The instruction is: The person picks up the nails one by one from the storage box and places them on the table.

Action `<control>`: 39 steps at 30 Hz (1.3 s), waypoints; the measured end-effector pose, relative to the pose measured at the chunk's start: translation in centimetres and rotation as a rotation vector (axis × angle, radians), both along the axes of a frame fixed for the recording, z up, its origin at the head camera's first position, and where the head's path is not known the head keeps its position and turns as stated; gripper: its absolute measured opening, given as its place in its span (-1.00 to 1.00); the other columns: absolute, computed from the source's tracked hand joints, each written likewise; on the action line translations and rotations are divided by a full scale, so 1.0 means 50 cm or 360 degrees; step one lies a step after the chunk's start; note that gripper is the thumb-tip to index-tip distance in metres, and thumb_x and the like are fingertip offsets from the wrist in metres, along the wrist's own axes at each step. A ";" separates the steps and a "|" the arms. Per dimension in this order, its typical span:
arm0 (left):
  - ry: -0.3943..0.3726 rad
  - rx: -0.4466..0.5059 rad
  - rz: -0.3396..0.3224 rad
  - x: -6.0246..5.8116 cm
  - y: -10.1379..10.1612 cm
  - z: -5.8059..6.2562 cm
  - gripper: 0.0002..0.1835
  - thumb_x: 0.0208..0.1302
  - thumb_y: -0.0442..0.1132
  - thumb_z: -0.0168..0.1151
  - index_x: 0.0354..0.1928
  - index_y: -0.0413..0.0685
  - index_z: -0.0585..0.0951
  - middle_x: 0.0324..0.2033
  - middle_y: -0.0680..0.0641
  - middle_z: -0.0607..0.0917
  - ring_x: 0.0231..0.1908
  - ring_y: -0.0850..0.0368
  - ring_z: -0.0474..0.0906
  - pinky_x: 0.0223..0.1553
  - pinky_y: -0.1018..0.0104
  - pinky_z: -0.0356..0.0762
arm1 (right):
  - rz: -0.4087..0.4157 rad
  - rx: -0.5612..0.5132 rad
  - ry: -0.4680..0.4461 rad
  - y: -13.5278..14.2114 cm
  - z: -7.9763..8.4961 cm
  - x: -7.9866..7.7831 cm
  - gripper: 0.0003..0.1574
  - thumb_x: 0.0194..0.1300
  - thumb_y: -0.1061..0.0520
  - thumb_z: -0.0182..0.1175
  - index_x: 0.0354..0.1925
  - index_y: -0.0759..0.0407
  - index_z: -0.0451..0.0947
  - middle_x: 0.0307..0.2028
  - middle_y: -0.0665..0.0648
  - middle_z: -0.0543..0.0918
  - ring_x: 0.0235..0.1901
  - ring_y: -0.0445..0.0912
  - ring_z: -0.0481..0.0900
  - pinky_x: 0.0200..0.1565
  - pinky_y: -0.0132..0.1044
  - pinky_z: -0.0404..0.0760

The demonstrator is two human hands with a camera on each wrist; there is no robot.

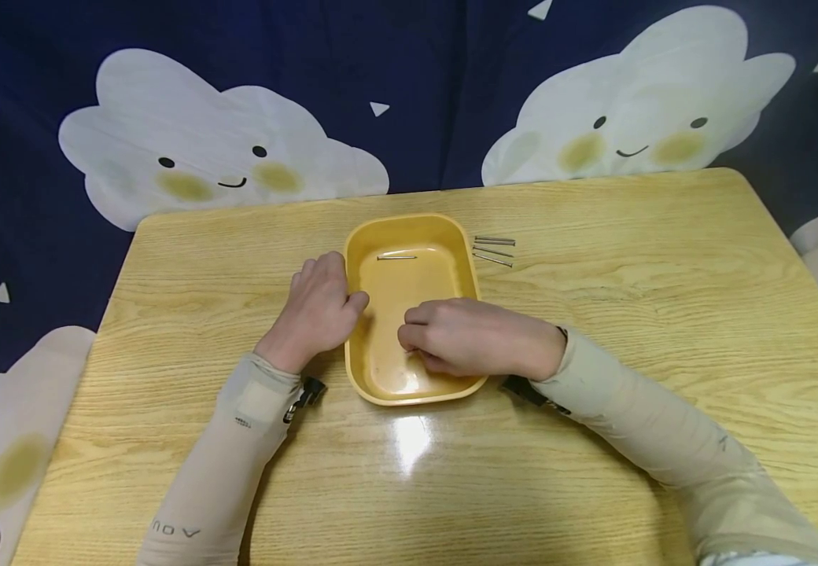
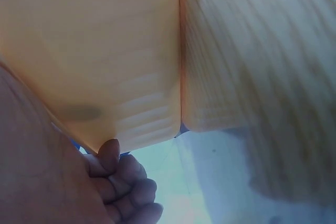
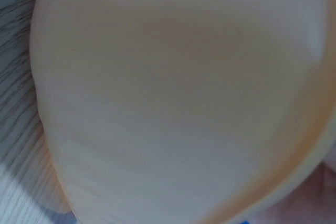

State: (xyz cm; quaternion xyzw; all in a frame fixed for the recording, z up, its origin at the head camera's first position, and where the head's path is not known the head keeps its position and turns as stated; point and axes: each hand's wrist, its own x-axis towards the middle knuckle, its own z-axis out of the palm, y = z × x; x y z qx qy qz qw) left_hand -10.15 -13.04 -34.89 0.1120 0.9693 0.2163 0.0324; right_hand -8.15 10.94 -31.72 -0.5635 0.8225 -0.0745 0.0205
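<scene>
A yellow plastic bin stands on the wooden table. My left hand grips its left rim, thumb over the inside and curled fingers outside; the left wrist view shows those fingers beside the bin wall. Inside the near right part of the bin, my right hand has its fingers curled down and pinches what looks like a nail, of which only a small bright tip shows. Another nail lies on the bin floor toward the far end. The right wrist view shows mostly the bin wall, blurred.
Several loose nails lie on the table just right of the bin's far right corner. Wooden tabletop extends around the bin. Behind the table hangs a dark blue curtain with cloud prints.
</scene>
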 end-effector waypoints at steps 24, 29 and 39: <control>0.0002 0.0024 0.0012 -0.001 0.000 -0.002 -0.75 0.30 -0.11 0.02 -0.24 -0.19 0.38 -0.35 -0.15 0.40 -0.24 -0.16 0.30 -0.18 0.13 0.19 | -0.0004 -0.0054 0.0069 0.011 0.011 -0.002 -0.93 0.31 0.24 0.24 -0.23 0.11 0.59 -0.35 0.00 0.58 -0.32 -0.11 0.56 -0.22 -0.31 0.62; -0.0005 0.0026 0.0011 -0.001 0.000 -0.002 -0.75 0.30 -0.11 0.02 -0.24 -0.18 0.37 -0.35 -0.15 0.39 -0.24 -0.16 0.30 -0.18 0.13 0.18 | -0.0014 -0.0058 0.0065 0.013 0.014 -0.004 -0.92 0.31 0.23 0.28 -0.22 0.11 0.58 -0.34 0.00 0.59 -0.31 -0.12 0.57 -0.21 -0.30 0.63; 0.0004 0.0025 0.0012 -0.001 0.000 -0.002 -0.74 0.30 -0.11 0.03 -0.22 -0.20 0.38 -0.35 -0.16 0.40 -0.23 -0.18 0.30 -0.16 0.11 0.21 | -0.0025 -0.0100 0.0103 0.020 0.018 -0.008 -0.89 0.29 0.24 0.31 -0.21 0.13 0.59 -0.34 0.00 0.59 -0.31 -0.12 0.58 -0.20 -0.30 0.64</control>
